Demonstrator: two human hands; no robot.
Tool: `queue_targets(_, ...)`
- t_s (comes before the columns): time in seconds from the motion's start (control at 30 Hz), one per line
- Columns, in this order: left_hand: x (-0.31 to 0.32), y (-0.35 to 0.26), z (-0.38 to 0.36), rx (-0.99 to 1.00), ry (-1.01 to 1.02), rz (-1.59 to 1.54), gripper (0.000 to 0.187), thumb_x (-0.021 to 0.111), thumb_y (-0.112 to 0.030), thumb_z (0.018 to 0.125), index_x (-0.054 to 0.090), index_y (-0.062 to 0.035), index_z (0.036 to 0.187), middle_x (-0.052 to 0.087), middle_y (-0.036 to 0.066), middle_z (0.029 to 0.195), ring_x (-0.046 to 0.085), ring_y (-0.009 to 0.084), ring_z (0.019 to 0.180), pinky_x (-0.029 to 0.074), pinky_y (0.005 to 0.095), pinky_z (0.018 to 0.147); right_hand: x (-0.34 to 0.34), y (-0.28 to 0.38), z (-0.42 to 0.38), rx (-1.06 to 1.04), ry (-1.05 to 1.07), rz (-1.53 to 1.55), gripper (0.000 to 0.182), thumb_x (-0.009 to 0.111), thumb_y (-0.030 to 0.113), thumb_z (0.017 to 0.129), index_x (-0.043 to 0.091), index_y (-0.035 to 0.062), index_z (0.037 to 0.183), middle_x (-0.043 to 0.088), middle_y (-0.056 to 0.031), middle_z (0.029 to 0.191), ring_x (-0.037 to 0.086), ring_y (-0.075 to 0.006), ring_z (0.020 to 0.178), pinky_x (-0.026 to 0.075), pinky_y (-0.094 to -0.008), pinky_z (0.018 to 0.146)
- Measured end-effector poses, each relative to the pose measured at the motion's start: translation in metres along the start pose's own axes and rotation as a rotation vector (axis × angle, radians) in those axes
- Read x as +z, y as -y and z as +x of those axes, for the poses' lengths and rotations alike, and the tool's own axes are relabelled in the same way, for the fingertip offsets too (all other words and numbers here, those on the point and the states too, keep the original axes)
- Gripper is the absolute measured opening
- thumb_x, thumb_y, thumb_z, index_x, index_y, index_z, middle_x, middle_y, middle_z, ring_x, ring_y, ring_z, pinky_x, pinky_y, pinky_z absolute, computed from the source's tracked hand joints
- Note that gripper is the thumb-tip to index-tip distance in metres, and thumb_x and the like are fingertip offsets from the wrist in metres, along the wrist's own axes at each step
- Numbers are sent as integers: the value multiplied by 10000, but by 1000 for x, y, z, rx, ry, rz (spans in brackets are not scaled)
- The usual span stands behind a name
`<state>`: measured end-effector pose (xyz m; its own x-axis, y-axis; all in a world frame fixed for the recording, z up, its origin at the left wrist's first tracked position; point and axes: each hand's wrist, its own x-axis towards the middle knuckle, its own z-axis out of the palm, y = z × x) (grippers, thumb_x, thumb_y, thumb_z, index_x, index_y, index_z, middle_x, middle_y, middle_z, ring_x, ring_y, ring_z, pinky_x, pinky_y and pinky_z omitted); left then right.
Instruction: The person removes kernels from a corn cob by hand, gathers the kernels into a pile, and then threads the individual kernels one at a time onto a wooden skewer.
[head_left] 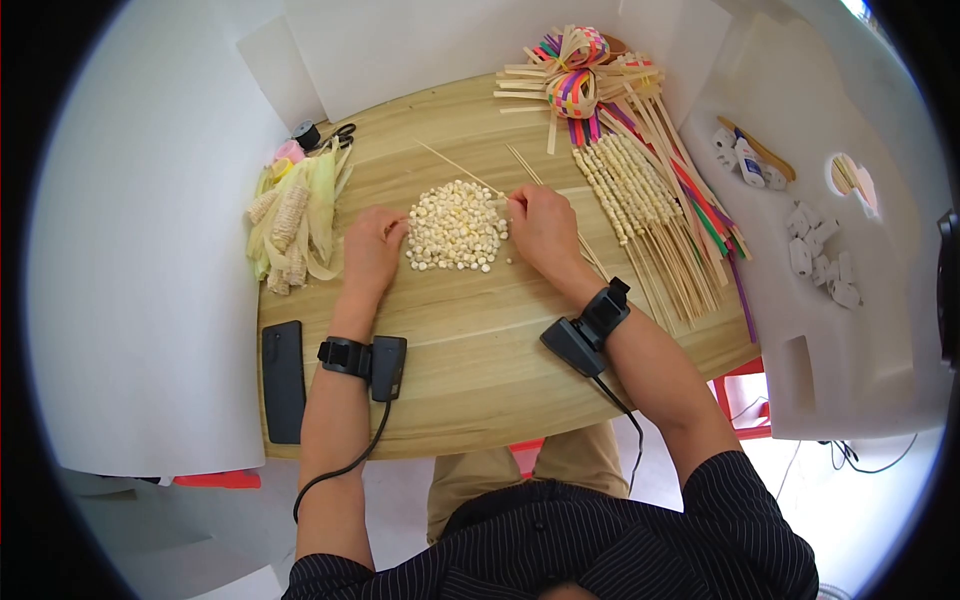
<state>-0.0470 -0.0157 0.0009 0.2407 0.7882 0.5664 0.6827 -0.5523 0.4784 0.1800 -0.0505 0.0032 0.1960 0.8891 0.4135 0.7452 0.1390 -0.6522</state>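
Note:
A pile of pale corn kernels (455, 225) lies mid-table between my hands. My left hand (372, 245) is at the pile's left edge, its fingertips pinched together; what they hold, if anything, is too small to tell. At the pile's upper right, my right hand (543, 225) has its fingers closed on a thin wooden stick (455, 165), which points up and to the left, with its lower end at the fingers. More bare sticks (590, 250) lie beside and partly behind the right hand. Farther right are several skewers threaded with kernels (625, 180).
Corn husks and cobs (290, 220), scissors (343, 134) and a black spool (306, 134) are at left. A black phone-like slab (283, 380) lies front left. Woven colored balls (573, 92) and colored strips (700, 200) sit at right. Glue (748, 160) stands on the white ledge.

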Motion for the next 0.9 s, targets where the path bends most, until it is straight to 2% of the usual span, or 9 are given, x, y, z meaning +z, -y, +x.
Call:
queue_targets(0.07, 1, -9, -1, -27, -55, -51, 102, 639, -59, 736, 638, -10, 825, 593, 132, 768, 562, 287, 758, 447, 349, 683, 1, -1, 1, 2, -5, 5, 128, 546, 145, 806, 606, 33, 797, 605, -155, 793, 577, -328, 780, 456, -422, 685)
queue_targets(0.13, -2, -41, 2, 266, -14, -20, 113, 632, -50, 738, 638, -30, 849, 589, 112, 778, 555, 274, 782, 441, 355, 698, 2, -2, 1, 8, -14, 11, 131, 544, 148, 804, 607, 33, 800, 606, -154, 794, 578, -329, 780, 456, -422, 686)
queue_targets(0.17, 1, -56, 0, 270, -9, -25, 113, 632, -50, 738, 638, -30, 849, 589, 112, 778, 555, 274, 782, 441, 355, 698, 2, -2, 2, 18, -16, 10, 136, 543, 154, 804, 610, 35, 802, 608, -155, 798, 580, -330, 782, 459, -423, 685)
queue_targets(0.23, 11, -82, -6, 451, 214, -140, 110, 628, -61, 740, 641, -55, 849, 565, 68, 796, 534, 237, 812, 417, 344, 710, 2, -3, 2, 31, -17, 5, 141, 542, 160, 803, 612, 37, 804, 611, -156, 801, 582, -330, 784, 461, -423, 685)
queue_targets(0.47, 26, -89, -9, 547, 279, 66, 129, 650, -97, 718, 648, -94, 847, 502, 22, 777, 500, 181, 798, 361, 306, 693, 3, -3, 3, 73, -3, 24, 146, 547, 168, 800, 619, 44, 779, 614, -159, 786, 590, -337, 757, 470, -428, 666)
queue_targets(0.77, 31, -83, -7, 537, 232, -33, 87, 653, -92, 712, 639, -63, 793, 533, 35, 767, 512, 209, 782, 379, 320, 677, 2, -1, 2, 48, -23, 46, 130, 551, 152, 788, 615, 40, 772, 613, -154, 763, 586, -337, 746, 461, -426, 647)
queue_targets(0.83, 33, -74, -4, 331, -47, -270, 65, 645, -86, 754, 632, -45, 803, 569, 24, 765, 518, 165, 712, 399, 278, 613, 1, 0, 2, 43, -24, 54, 128, 552, 149, 786, 616, 39, 773, 615, -153, 765, 585, -336, 746, 459, -423, 645)
queue_targets(0.87, 32, -68, -3, 328, -52, -267, 65, 645, -86, 754, 632, -45, 803, 569, 24, 765, 518, 165, 712, 399, 278, 613, 1, 1, 2, 54, -16, 59, 126, 556, 148, 784, 617, 38, 777, 616, -152, 769, 584, -335, 744, 457, -422, 644)
queue_targets(0.9, 28, -63, -1, -27, -67, -433, 70, 631, -99, 786, 629, -37, 818, 576, 19, 765, 508, 131, 687, 397, 248, 586, 1, 1, 2, 67, -8, 64, 124, 560, 147, 782, 619, 37, 781, 617, -151, 774, 584, -334, 743, 455, -421, 643)
